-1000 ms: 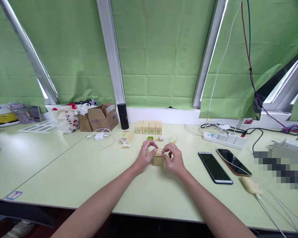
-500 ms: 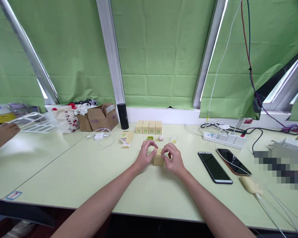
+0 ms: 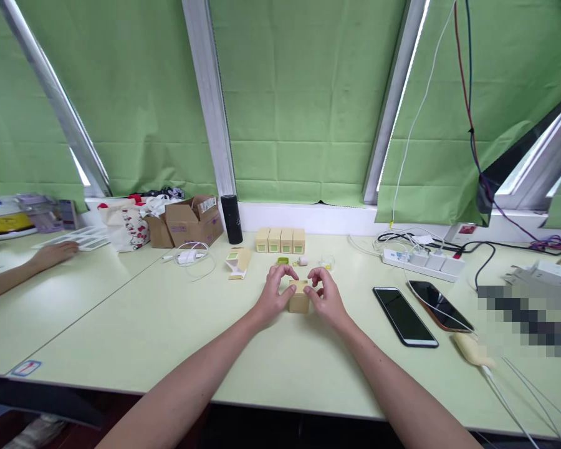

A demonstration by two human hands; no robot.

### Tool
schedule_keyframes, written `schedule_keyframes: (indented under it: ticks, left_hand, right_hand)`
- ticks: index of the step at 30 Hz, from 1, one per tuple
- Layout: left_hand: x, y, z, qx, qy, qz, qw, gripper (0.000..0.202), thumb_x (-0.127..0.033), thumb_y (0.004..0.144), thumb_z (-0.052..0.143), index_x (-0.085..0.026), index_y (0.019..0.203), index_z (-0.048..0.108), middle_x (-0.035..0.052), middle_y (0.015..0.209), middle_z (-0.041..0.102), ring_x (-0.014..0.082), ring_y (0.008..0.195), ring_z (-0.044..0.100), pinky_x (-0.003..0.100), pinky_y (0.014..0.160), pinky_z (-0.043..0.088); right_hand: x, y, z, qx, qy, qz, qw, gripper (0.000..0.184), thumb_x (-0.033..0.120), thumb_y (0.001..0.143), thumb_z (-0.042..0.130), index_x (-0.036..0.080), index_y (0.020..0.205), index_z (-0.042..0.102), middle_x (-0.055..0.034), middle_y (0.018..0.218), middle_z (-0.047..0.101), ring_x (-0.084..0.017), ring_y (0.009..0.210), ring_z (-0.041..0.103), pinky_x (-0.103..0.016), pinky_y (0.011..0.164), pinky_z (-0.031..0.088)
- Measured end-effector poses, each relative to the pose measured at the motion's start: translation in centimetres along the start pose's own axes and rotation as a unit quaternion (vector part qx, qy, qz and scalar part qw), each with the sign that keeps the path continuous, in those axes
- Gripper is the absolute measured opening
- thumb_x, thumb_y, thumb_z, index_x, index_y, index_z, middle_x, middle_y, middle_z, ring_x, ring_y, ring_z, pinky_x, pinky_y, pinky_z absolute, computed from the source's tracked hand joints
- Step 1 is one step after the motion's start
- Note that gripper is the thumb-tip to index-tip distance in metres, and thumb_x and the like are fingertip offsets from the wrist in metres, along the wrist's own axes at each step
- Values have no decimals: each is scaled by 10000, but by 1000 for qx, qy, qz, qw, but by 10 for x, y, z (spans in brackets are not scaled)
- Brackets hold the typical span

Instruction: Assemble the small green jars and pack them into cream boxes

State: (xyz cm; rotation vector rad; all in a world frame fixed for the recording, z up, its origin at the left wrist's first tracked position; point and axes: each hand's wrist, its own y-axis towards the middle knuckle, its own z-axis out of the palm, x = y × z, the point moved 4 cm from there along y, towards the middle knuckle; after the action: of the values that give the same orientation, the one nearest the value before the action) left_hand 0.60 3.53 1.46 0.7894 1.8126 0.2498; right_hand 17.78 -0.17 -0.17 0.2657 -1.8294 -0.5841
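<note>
A small tan cardboard box [image 3: 299, 301] stands on the pale green table [image 3: 271, 362] in front of me. My left hand [image 3: 273, 294] grips its left side with curled fingers, thumb against the box. On the other side my right hand [image 3: 325, 296] holds it too, fingertips bent over the top edge. Behind the hands stands a row of several matching small boxes [image 3: 281, 240]. An unfolded flat box [image 3: 239, 260] lies to their left, and small bits [image 3: 303, 260] lie just beyond my fingers.
Two phones [image 3: 404, 315] [image 3: 439, 304] lie to the right, with a power strip [image 3: 423, 260] and cables behind. A black bottle [image 3: 232, 219], brown cartons [image 3: 194, 220] and a white charger [image 3: 187, 256] sit at the back left. Another person's hand [image 3: 51, 254] rests at the far left.
My fingers have shifted slightly on the box, which stays in place. The other person's hand at the far left came in, lifted a tray, then lowered to the table.
</note>
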Motion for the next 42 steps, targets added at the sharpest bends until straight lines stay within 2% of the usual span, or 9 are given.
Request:
schedule_keyframes:
  ticks: [8, 21, 26, 28, 32, 34, 36, 40, 42]
  left_hand:
    - [1, -2, 2, 15, 4, -18, 1000, 202, -249, 873, 616, -258, 1074, 623, 85, 1173, 601, 311, 1250, 507, 510, 1164, 379]
    - [3, -3, 4, 24, 7, -32, 999, 234, -220, 877, 591, -257, 1107, 594, 84, 1200, 572, 305, 1272, 508, 497, 1170, 378]
    - [1, -3, 2, 12, 21, -19, 1000, 211, -232, 878, 583, -252, 1088, 580, 77, 1179, 572, 292, 1260, 503, 483, 1163, 383]
    - [1, -3, 1, 6, 25, -13, 1000, 197, -242, 875, 595, -248, 1071, 580, 80, 1176, 568, 291, 1253, 501, 480, 1154, 390]
    - [1, 1, -4, -44, 46, -22, 998, 90, -272, 908, 591, -245, 989, 563, 78, 1096, 572, 288, 1188, 511, 473, 1104, 417]
    - [1, 2, -7, -79, 54, -30, 995, 48, -242, 919, 563, -247, 965, 552, 73, 1061, 575, 281, 1171, 508, 467, 1090, 423]
    - [1, 3, -8, -97, 56, -34, 993, 92, -187, 905, 540, -248, 972, 557, 72, 1067, 584, 273, 1185, 503, 465, 1101, 418]
    - [5, 3, -6, -95, 55, -47, 993, 203, -117, 858, 533, -245, 1005, 590, 76, 1121, 593, 266, 1229, 510, 468, 1133, 410]
    - [8, 3, -5, -95, 57, -49, 993, 221, -101, 842, 533, -244, 1001, 591, 71, 1110, 593, 260, 1215, 529, 464, 1128, 421]
  right_hand:
    - [0, 0, -1, 0, 3, 8, 1000, 258, 257, 785, 608, 256, 1035, 543, -23, 955, 530, -219, 871, 548, -293, 593, 459]
    - [-5, 1, 0, 36, -5, 16, 999, 291, 254, 800, 602, 262, 1077, 514, -27, 1005, 511, -223, 925, 526, -302, 632, 470]
    - [-1, 2, -5, 110, -11, 1, 994, 492, 223, 741, 637, 283, 1208, 493, -51, 1179, 514, -231, 1039, 517, -307, 685, 492]
    - [-3, 4, -7, 120, -32, 4, 992, 527, 217, 728, 637, 286, 1228, 487, -52, 1208, 513, -233, 1050, 519, -314, 701, 495]
    - [-11, 10, -15, 42, -98, 29, 994, 431, 223, 763, 581, 264, 1183, 494, -35, 1098, 521, -218, 939, 530, -327, 705, 483]
    - [-13, 12, -20, -4, -115, 41, 993, 383, 223, 779, 555, 251, 1157, 499, -27, 1033, 512, -212, 883, 527, -323, 681, 471]
    - [-11, 13, -23, -16, -105, 40, 994, 375, 221, 778, 553, 246, 1148, 502, -25, 1004, 501, -210, 868, 526, -308, 651, 462]
    - [-3, 10, -18, 47, -63, 6, 997, 446, 203, 755, 562, 256, 1192, 491, -32, 1050, 508, -212, 930, 540, -281, 640, 475]
    - [-2, 8, -14, 71, -89, 7, 993, 474, 188, 753, 559, 265, 1215, 483, -35, 1090, 523, -209, 946, 550, -283, 666, 481]
